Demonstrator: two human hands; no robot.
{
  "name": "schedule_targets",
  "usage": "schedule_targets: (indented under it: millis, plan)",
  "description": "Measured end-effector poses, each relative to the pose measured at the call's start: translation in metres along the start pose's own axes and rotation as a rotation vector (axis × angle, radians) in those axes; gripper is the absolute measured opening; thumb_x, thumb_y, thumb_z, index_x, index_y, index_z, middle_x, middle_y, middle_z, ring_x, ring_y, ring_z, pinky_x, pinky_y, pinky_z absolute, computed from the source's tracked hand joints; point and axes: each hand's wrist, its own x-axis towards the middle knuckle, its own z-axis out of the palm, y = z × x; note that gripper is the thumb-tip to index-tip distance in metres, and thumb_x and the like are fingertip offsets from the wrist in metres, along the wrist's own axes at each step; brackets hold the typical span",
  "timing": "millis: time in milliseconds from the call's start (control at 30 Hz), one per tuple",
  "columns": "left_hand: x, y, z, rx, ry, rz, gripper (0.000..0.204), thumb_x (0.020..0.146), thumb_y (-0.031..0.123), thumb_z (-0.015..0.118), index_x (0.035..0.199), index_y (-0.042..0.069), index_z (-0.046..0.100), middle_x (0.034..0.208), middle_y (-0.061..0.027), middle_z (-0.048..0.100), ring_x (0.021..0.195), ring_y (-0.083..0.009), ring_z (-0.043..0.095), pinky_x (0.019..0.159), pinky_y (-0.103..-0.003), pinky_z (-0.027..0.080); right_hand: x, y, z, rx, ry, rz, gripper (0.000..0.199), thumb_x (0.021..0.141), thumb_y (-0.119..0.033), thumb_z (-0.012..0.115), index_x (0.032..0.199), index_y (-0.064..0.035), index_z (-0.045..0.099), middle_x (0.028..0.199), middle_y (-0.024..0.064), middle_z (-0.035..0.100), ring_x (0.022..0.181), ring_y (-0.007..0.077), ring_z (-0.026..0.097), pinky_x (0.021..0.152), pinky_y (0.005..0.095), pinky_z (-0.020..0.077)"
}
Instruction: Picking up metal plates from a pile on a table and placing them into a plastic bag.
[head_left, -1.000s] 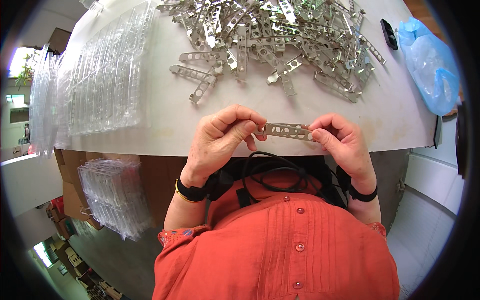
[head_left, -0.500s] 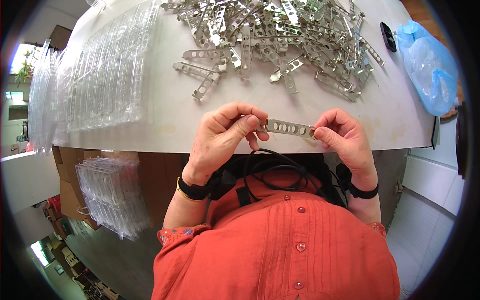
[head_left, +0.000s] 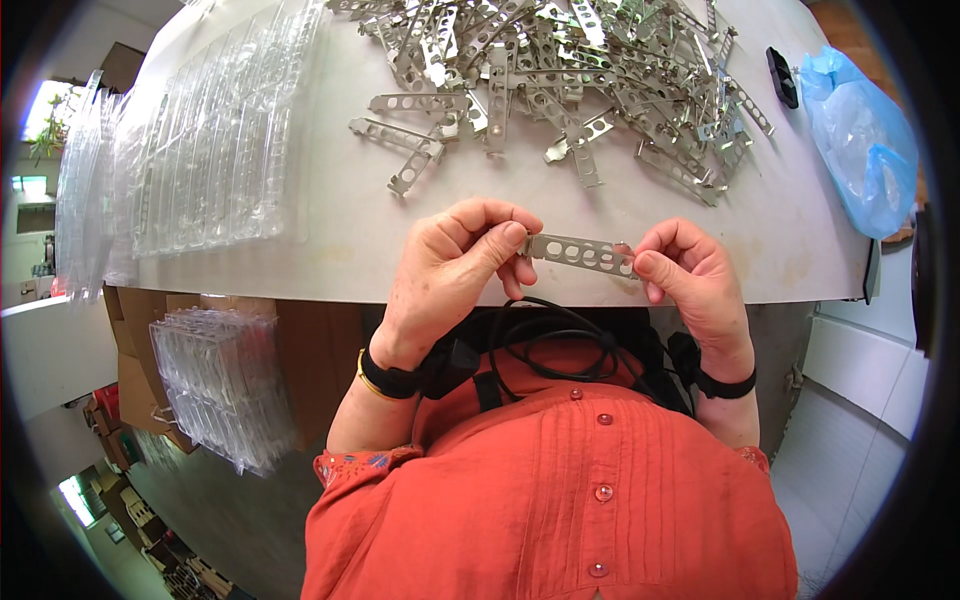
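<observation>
A flat metal bracket point(head_left: 578, 253) with a row of round holes is stretched between my two hands, just above the table's near edge. My left hand point(head_left: 450, 262) pinches its left end between thumb and fingers. The right end sits between the thumb and forefinger of my right hand point(head_left: 692, 275). The broad perforated face is turned up toward me. Beyond my hands lies a large heap of similar metal brackets point(head_left: 560, 80), tangled over one another on the white table point(head_left: 330, 250).
Clear plastic trays point(head_left: 210, 140) lie at the table's left, and more clear trays point(head_left: 215, 385) are stacked below the edge by a cardboard box point(head_left: 320, 360). At the right are a blue plastic bag point(head_left: 860, 140) and a small black part point(head_left: 782, 78). A black cable point(head_left: 540, 340) loops at my waist.
The bracket has tilted slightly, so its holes now show rounder and its face wider. Both hands have kept their grip and hardly moved.
</observation>
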Motion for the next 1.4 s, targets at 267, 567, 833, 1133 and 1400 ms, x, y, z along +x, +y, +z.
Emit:
schedule_targets:
  millis: [267,567,833,1133,1400]
  plan:
    - [-0.002,0.003,0.004,0.044,-0.076,0.002,0.016,0.103,0.008,0.055,0.109,-0.003,0.066,0.081,-0.0054,0.067,0.07,-0.0093,0.066,0.058,-0.022,0.055,0.0,0.003,0.006,-0.128,0.132,-0.041,0.013,0.094,-0.011,0.072,0.099,-0.0051,0.062,0.086,-0.0008,0.066,0.069,0.0033,0.056,0.062,0.0183,0.0459]
    - [-0.005,0.003,0.006,-0.05,-0.078,-0.05,0.017,0.104,0.007,0.053,0.111,-0.003,0.065,0.081,-0.0068,0.068,0.07,-0.0131,0.07,0.055,-0.023,0.057,0.002,0.01,0.01,-0.131,0.143,-0.09,0.015,0.096,-0.01,0.069,0.107,-0.0031,0.062,0.088,-0.0011,0.066,0.071,0.0034,0.057,0.062,0.0188,0.0452]
    - [-0.007,0.005,0.013,-0.037,-0.04,-0.048,0.02,0.099,0.009,0.064,0.114,-0.004,0.061,0.086,-0.0055,0.066,0.071,-0.0093,0.065,0.058,-0.023,0.056,0.002,0.013,0.009,-0.157,0.109,-0.161,0.011,0.097,-0.009,0.068,0.104,-0.0028,0.063,0.088,-0.002,0.065,0.07,0.0029,0.055,0.062,0.019,0.0453]
    - [-0.007,-0.001,0.014,0.11,0.105,0.02,0.013,0.096,0.0,0.063,0.108,-0.002,0.06,0.081,-0.0016,0.063,0.068,-0.0059,0.06,0.059,-0.021,0.053,0.0,0.012,0.005,0.008,-0.029,-0.214,0.025,0.096,-0.001,0.064,0.12,0.0001,0.056,0.104,0.0045,0.063,0.088,0.0083,0.062,0.082,0.0239,0.0535]
    - [-0.012,-0.001,0.015,0.134,0.086,0.14,0.018,0.093,-0.01,0.058,0.11,-0.004,0.058,0.101,-0.0066,0.06,0.077,-0.0093,0.062,0.062,-0.023,0.055,-0.002,0.012,0.002,-0.069,-0.019,-0.302,0.028,0.095,0.003,0.064,0.121,-0.0005,0.057,0.106,0.0044,0.062,0.097,0.0101,0.061,0.087,0.0258,0.0517]
